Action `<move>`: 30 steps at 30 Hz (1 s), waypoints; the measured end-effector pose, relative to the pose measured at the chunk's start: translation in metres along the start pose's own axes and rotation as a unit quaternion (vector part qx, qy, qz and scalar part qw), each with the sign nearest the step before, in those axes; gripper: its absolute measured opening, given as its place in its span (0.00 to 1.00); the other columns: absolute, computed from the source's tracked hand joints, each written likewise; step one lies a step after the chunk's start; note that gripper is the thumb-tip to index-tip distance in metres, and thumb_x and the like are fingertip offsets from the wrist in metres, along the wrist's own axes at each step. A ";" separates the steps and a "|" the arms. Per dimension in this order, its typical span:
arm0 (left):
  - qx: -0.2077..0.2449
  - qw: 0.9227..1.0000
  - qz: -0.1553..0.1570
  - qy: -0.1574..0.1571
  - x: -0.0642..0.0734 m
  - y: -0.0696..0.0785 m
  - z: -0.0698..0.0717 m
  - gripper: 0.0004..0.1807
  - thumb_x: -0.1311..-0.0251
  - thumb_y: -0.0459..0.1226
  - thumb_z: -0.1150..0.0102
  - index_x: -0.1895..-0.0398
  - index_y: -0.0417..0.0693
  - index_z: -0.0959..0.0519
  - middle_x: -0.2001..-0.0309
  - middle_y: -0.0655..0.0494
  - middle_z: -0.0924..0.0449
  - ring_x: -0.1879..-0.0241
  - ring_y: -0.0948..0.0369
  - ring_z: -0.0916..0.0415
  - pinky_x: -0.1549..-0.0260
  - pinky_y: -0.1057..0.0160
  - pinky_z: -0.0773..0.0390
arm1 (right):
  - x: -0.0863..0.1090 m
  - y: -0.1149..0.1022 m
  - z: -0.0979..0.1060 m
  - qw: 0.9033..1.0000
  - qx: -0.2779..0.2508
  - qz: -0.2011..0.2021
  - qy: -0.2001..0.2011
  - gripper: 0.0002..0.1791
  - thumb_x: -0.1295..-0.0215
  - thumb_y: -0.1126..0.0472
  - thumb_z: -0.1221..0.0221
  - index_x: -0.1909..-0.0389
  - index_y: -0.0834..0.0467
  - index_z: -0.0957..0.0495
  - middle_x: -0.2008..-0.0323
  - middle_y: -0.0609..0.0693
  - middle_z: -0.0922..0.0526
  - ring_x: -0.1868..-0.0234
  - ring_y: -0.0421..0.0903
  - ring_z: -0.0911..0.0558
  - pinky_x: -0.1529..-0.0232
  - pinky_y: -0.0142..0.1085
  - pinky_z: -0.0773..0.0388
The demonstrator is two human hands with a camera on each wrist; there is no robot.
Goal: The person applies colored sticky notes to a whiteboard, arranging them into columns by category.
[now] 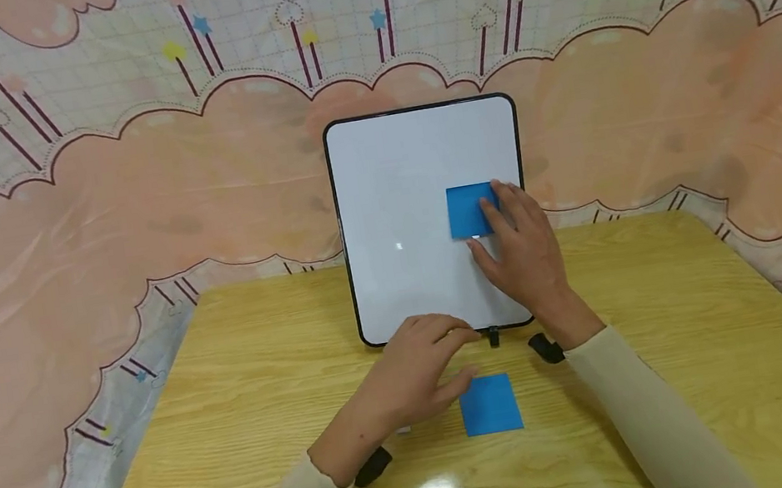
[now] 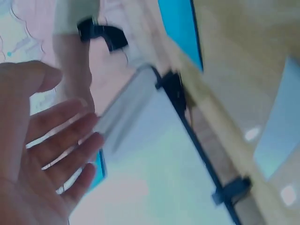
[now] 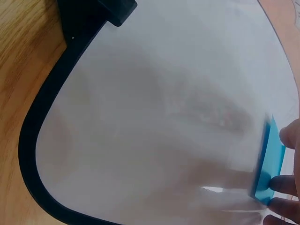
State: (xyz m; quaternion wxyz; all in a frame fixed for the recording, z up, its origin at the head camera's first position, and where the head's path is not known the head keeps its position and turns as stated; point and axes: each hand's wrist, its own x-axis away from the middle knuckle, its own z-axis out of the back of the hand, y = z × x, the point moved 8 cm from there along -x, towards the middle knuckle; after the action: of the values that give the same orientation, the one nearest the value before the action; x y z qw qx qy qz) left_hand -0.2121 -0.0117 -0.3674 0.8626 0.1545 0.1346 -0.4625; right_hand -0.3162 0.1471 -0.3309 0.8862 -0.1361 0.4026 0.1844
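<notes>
The left hand (image 1: 425, 370), empty, fingers relaxed, hovers near the lower blue square (image 1: 491, 406) on the table (image 1: 254, 340). The upper blue square (image 1: 465, 212) is against the whiteboard (image 1: 390, 185), touched by the right hand's (image 1: 527, 249) extended fingers; smoothing evenly toward its corners should help.

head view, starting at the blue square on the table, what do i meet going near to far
Lower blue square → small black fitting → whiteboard → patterned backdrop.
</notes>
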 end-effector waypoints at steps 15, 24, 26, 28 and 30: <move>-0.107 0.985 -0.011 0.134 -0.051 -0.033 0.042 0.23 0.28 0.46 0.37 0.35 0.46 0.18 0.36 0.52 0.18 0.27 0.53 0.29 0.29 0.51 0.31 | 0.001 0.001 -0.001 1.000 0.007 0.010 0.004 0.36 0.31 0.50 0.32 0.29 0.68 0.25 0.24 0.65 0.31 0.23 0.64 0.34 0.20 0.53 0.40; -0.182 0.977 0.006 0.107 -0.085 -0.045 0.041 0.29 0.23 0.52 0.44 0.26 0.48 0.24 0.27 0.52 0.25 0.20 0.54 0.39 0.24 0.51 0.38 | 0.000 0.001 0.001 1.000 0.001 0.023 0.010 0.36 0.32 0.52 0.31 0.29 0.69 0.25 0.25 0.66 0.31 0.23 0.65 0.34 0.20 0.52 0.41; -0.187 0.977 0.014 0.096 -0.091 -0.047 0.038 0.31 0.22 0.55 0.47 0.24 0.48 0.26 0.25 0.52 0.27 0.20 0.54 0.41 0.23 0.51 0.40 | 0.000 0.001 0.001 1.000 0.001 0.027 0.011 0.36 0.32 0.53 0.31 0.29 0.69 0.25 0.25 0.66 0.31 0.23 0.65 0.34 0.20 0.53 0.40; -0.190 0.977 0.021 0.089 -0.097 -0.050 0.036 0.34 0.21 0.57 0.50 0.22 0.49 0.28 0.24 0.53 0.29 0.19 0.54 0.42 0.23 0.51 0.41 | 0.000 0.000 0.002 0.999 -0.002 0.032 0.017 0.36 0.33 0.53 0.30 0.30 0.69 0.25 0.25 0.67 0.31 0.24 0.65 0.33 0.21 0.54 0.39; -0.192 0.977 0.029 0.082 -0.103 -0.052 0.034 0.36 0.20 0.59 0.53 0.20 0.49 0.31 0.22 0.53 0.32 0.18 0.54 0.44 0.22 0.50 0.43 | 0.000 0.000 0.003 0.999 -0.006 0.037 0.024 0.37 0.35 0.54 0.29 0.30 0.70 0.25 0.26 0.67 0.31 0.24 0.66 0.33 0.22 0.55 0.38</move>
State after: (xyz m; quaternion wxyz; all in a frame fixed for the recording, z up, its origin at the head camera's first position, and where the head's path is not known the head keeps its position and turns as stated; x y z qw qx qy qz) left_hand -0.3079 0.0256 -0.3053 0.8753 0.0270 0.2868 -0.3884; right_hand -0.3142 0.1484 -0.3291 0.8678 -0.1309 0.4278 0.2165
